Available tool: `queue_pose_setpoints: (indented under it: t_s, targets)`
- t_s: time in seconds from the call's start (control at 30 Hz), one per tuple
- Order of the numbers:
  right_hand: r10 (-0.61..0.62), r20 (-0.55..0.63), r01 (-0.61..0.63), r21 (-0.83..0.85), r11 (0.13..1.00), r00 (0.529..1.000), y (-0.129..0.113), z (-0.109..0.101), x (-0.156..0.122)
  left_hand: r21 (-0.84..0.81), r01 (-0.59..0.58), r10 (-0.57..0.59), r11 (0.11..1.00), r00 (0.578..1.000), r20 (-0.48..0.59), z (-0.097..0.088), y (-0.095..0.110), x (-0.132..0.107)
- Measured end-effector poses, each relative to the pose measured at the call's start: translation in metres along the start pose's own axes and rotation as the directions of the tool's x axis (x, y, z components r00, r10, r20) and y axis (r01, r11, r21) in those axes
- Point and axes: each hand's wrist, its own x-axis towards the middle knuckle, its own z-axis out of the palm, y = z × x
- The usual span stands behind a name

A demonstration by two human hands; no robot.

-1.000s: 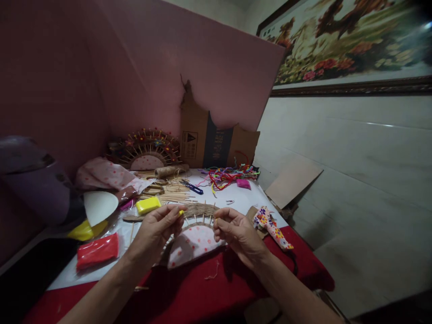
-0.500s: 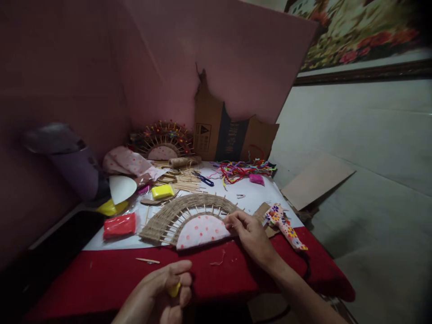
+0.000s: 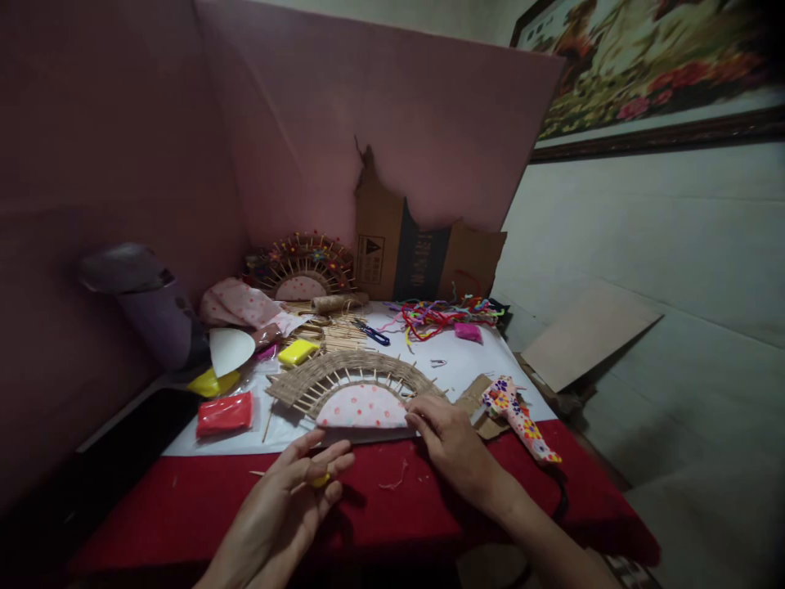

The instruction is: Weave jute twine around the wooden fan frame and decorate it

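A fan-shaped weaving of brown twine and thin sticks [image 3: 356,366] lies at the front of the white sheet. Its half-round centre is covered in pink dotted cloth [image 3: 361,406]. My right hand [image 3: 454,442] pinches the right corner of this centre between thumb and fingers. Palm up, my left hand [image 3: 288,499] is just in front of the fan's left end, fingers curled around a small yellow lump [image 3: 320,480] that looks like modelling clay. A pale pointed stick [image 3: 257,473] on the red cloth is partly hidden by my left hand.
Yellow [image 3: 298,352] and red clay packs [image 3: 225,415] sit left. A finished-looking fan [image 3: 300,286], twine roll [image 3: 334,303], blue-handled snips [image 3: 373,333] and coloured pipe cleaners [image 3: 429,319] lie behind. A flower-patterned glue gun [image 3: 521,419] rests on cardboard at right.
My right hand has lifted and tilted the fan's near edge away from the table edge. My left hand has moved up toward it with the yellow lump. The camera view has shifted slightly.
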Motion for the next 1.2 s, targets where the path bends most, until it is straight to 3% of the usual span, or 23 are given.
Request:
queue_pose_setpoints:
  t_s: [0.27,0.43,0.53,0.7,0.93,1.07,1.2]
  targets:
    - [0.024,0.037,-0.023,-0.038,0.999,0.999,0.002,-0.003,0.003,-0.070,-0.056,0.054,0.996,0.998,-0.038,0.004,0.006,0.012]
    - [0.015,-0.025,-0.015,-0.005,1.000,1.000,-0.002,-0.005,0.002,-0.153,-0.069,0.074,0.986,0.997,0.033,0.013,0.012,0.018]
    - [0.025,-0.057,-0.022,0.050,0.999,0.998,-0.004,-0.007,0.000,-0.137,-0.073,0.087,0.988,0.991,0.098,0.023,0.014,0.025]
    - [0.038,-0.057,-0.029,0.151,0.988,0.998,-0.005,-0.007,-0.005,-0.008,-0.170,0.170,0.985,0.981,0.097,0.029,0.011,0.035]
    - [0.153,-0.123,-0.124,0.214,0.969,0.981,-0.007,-0.016,-0.003,0.025,-0.284,0.265,0.959,0.922,0.282,0.026,0.014,0.034]
    - [0.274,-0.228,-0.173,0.381,0.908,0.934,-0.009,-0.031,0.006,-0.009,-0.349,0.335,0.937,0.892,0.304,0.031,0.031,0.034]
    - [0.302,-0.286,-0.121,0.513,0.850,0.909,-0.009,-0.047,0.019,-0.040,-0.395,0.383,0.918,0.856,0.348,0.042,0.054,0.040]
